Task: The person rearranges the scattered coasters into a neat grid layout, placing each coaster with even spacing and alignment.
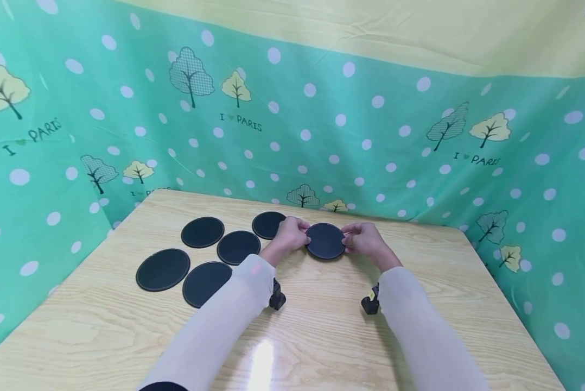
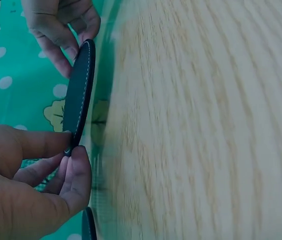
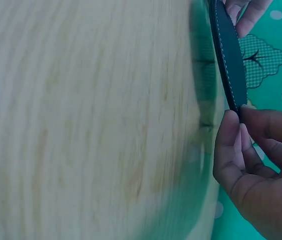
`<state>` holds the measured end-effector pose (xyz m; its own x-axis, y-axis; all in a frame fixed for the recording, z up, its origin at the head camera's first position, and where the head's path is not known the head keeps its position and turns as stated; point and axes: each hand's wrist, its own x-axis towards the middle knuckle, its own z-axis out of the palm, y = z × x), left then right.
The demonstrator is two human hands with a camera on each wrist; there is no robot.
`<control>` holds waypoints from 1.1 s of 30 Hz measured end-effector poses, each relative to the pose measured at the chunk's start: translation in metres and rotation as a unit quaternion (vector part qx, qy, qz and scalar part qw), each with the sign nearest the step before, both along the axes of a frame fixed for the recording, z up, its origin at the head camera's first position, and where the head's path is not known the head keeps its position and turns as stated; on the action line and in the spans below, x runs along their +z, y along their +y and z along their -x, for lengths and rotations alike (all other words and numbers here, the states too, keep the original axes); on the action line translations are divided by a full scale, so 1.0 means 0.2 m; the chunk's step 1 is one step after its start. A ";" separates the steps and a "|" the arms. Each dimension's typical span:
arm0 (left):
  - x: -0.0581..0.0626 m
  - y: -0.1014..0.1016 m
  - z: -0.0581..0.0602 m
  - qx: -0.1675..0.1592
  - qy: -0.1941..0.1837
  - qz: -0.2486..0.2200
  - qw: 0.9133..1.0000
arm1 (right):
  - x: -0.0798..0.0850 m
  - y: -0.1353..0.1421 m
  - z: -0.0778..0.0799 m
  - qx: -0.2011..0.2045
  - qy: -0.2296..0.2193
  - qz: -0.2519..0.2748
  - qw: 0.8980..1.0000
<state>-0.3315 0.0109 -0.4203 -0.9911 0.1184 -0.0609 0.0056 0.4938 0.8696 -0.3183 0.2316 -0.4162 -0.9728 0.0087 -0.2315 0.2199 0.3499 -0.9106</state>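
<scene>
Both hands hold one round black coaster [image 1: 325, 241] with a stitched edge, near the back of the table. At its left edge my left hand [image 1: 291, 233] pinches the rim between thumb and fingers. My right hand [image 1: 364, 239] pinches the opposite rim. In the left wrist view the coaster [image 2: 80, 95] is seen nearly edge-on, thumb and fingertips of the left hand [image 2: 36, 175] meeting at its lower end. The right wrist view has the right hand [image 3: 260, 160] gripping the near end of the coaster [image 3: 228, 60]. The left hand partly covers another black coaster [image 1: 268, 225] behind it.
More black coasters lie flat to the left: one back left [image 1: 202, 232], one in the middle [image 1: 239, 247], one front left [image 1: 163, 270], and one [image 1: 207, 283] partly behind the left sleeve. The wooden table [image 1: 322, 336] ends at a green patterned curtain [image 1: 322, 108].
</scene>
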 end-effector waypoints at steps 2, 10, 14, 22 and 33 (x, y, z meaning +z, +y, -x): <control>0.00 0.01 0.00 -0.003 -0.002 0.002 1.000 | -0.01 0.01 0.01 0.002 -0.003 -0.003 1.000; -0.02 0.01 0.03 -0.006 -0.010 0.023 1.000 | -0.03 0.00 0.03 0.013 -0.017 -0.009 1.000; -0.02 0.02 0.03 -0.014 -0.013 0.033 0.999 | -0.03 -0.01 0.02 0.011 -0.018 -0.015 1.000; -0.02 0.03 0.03 -0.017 -0.016 0.051 0.998 | -0.02 -0.02 0.02 0.014 -0.021 -0.028 0.999; -0.01 0.04 0.03 -0.023 -0.023 0.082 0.996 | -0.04 -0.03 0.03 0.010 -0.021 -0.041 0.999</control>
